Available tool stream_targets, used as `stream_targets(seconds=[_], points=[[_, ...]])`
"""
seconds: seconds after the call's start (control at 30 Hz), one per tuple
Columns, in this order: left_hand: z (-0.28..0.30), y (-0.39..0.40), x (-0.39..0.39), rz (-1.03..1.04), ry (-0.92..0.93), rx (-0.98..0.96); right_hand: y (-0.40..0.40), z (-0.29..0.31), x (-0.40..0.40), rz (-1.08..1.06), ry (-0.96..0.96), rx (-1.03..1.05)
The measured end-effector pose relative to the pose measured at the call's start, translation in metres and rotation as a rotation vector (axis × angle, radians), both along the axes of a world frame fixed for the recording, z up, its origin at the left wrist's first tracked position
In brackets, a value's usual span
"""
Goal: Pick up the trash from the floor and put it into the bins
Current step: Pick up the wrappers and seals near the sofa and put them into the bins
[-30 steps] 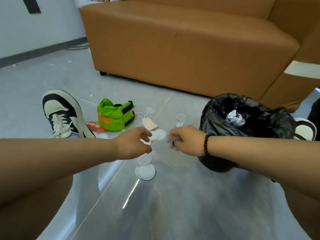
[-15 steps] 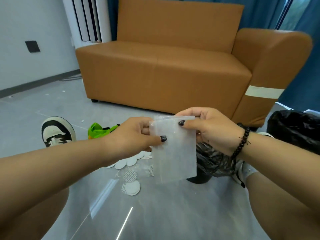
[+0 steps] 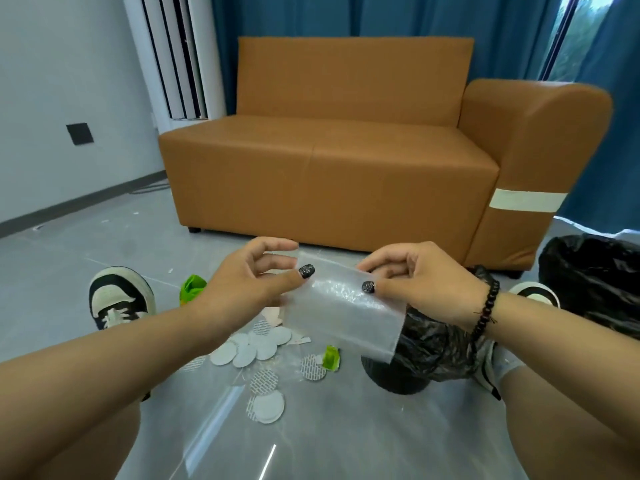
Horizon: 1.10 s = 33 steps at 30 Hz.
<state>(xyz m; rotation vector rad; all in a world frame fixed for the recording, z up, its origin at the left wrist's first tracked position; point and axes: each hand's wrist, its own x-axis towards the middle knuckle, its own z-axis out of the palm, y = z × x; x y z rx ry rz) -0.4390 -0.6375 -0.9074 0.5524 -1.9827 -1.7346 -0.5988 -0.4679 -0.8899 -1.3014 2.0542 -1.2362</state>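
While both hands' fingers pinch the bag (image 3: 341,315) at its top corners, the right hand (image 3: 420,282) is nearer the bin (image 3: 429,348), lower right of centre; the left hand (image 3: 249,282) is farther.

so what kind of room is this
Probably a living room or lounge: a tan sofa stands against blue curtains, on a glossy grey tiled floor. Round pads lie scattered on it near a black-bagged bin.
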Motion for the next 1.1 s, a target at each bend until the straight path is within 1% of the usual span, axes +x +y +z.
stream_targets(seconds=[0.07,0.13,0.2,0.27,0.37,0.47,0.6,0.77,0.87,0.93,1.0,1.07,1.1], points=[[0.001,-0.002,0.002,-0.121,-0.044,-0.08,0.0,-0.001,0.0,0.038,0.019,-0.012],[0.0,-0.002,0.005,-0.222,-0.102,-0.114,-0.002,-0.002,0.0,0.055,0.046,-0.048],[-0.002,-0.004,0.006,-0.24,-0.105,-0.099,-0.003,-0.002,-0.001,0.062,0.047,-0.08],[-0.003,-0.006,0.005,-0.19,-0.086,-0.065,-0.004,-0.001,-0.002,0.07,0.01,-0.118],[-0.003,-0.009,0.006,-0.132,-0.047,0.066,-0.004,0.001,-0.004,0.059,-0.085,-0.166],[-0.004,-0.013,0.005,-0.137,0.001,0.214,-0.005,-0.004,-0.009,0.035,-0.199,-0.232],[-0.003,-0.016,0.002,-0.158,0.028,0.313,-0.008,-0.009,-0.01,0.025,-0.229,-0.304],[-0.003,-0.019,0.001,-0.157,0.064,0.429,-0.009,-0.012,-0.009,0.068,-0.375,-0.252],[-0.004,-0.023,-0.001,-0.177,0.028,0.4,-0.011,-0.015,-0.011,0.058,-0.403,-0.212],[-0.005,-0.023,-0.003,-0.143,-0.046,0.282,-0.012,-0.018,-0.012,0.049,-0.409,-0.19],[-0.009,-0.024,-0.006,-0.097,-0.089,0.153,-0.012,-0.019,-0.011,0.053,-0.463,-0.169],[-0.01,-0.025,-0.007,-0.083,-0.095,0.126,-0.012,-0.02,-0.011,0.053,-0.497,-0.152],[-0.011,-0.025,-0.007,-0.088,-0.087,0.124,-0.012,-0.021,-0.011,0.036,-0.46,-0.14]])
